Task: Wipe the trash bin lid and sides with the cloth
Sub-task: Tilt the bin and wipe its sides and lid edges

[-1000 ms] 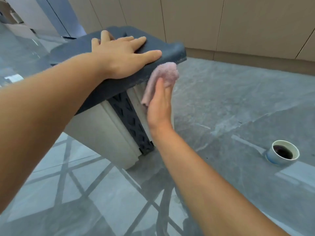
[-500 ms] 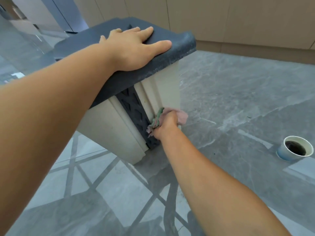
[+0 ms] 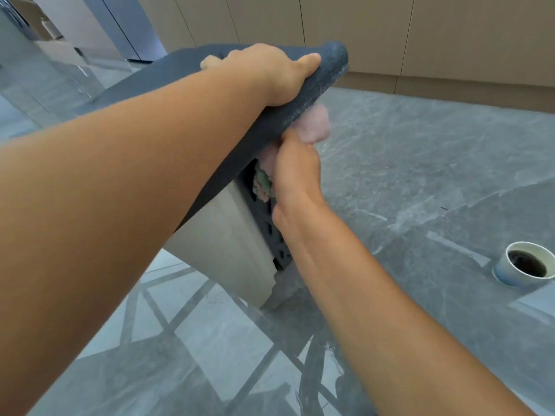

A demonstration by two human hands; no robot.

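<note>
Left hand (image 3: 270, 75) flat on the dark trash bin lid (image 3: 318, 85), fingers spread, thumb hooked at the lid's front edge, not gripping. Right hand (image 3: 292, 172) fingers closed around the pink cloth (image 3: 315, 126), bunched and pressed to the bin's beige side (image 3: 228, 244) just under the lid overhang. Half a second ago that hand sat low by the bin's base; now it is up near the lid edge. Paper cup (image 3: 524, 264) with dark liquid stands on the grey floor (image 3: 420, 175), well apart to the right. Left forearm hides much of the bin.
</note>
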